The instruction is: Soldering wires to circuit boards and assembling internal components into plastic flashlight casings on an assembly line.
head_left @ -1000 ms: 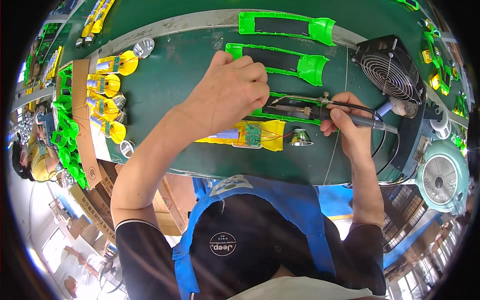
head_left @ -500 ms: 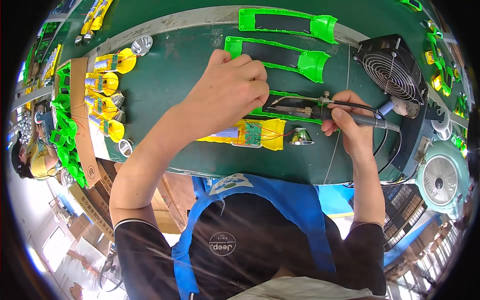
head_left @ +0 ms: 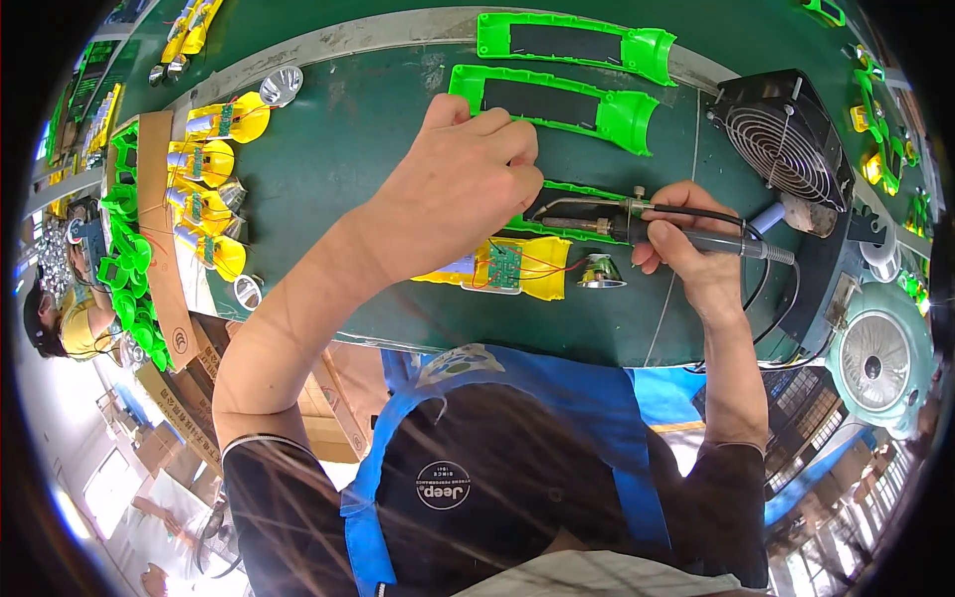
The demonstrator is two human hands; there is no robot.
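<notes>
My right hand [head_left: 696, 249] grips a soldering iron [head_left: 621, 230], with a thin metal wire-feed tube along its top and a black cable behind. The iron's tip points left, over a green plastic housing half [head_left: 589, 188], close to my left hand [head_left: 463, 179]. That hand is closed, its fingers bent over the housing's left end; whatever they hold is hidden beneath them. Just nearer to me lies a yellow housing half [head_left: 545, 283] with a green circuit board [head_left: 504, 266], red wires and a partly covered blue battery cell. Right of it sits a silver reflector cup [head_left: 601, 271].
Two green housing halves [head_left: 637, 124] with dark inserts lie farther back. At left are several yellow assemblies [head_left: 204, 161], loose reflectors [head_left: 282, 87] and a cardboard box wall [head_left: 159, 239] beside green parts. A black fan [head_left: 781, 139] stands right; a pale green fan [head_left: 873, 360] is lower right.
The soldering iron has moved left and slightly down, bringing its tip closer to my left hand. My left hand has shifted slightly right and stays closed.
</notes>
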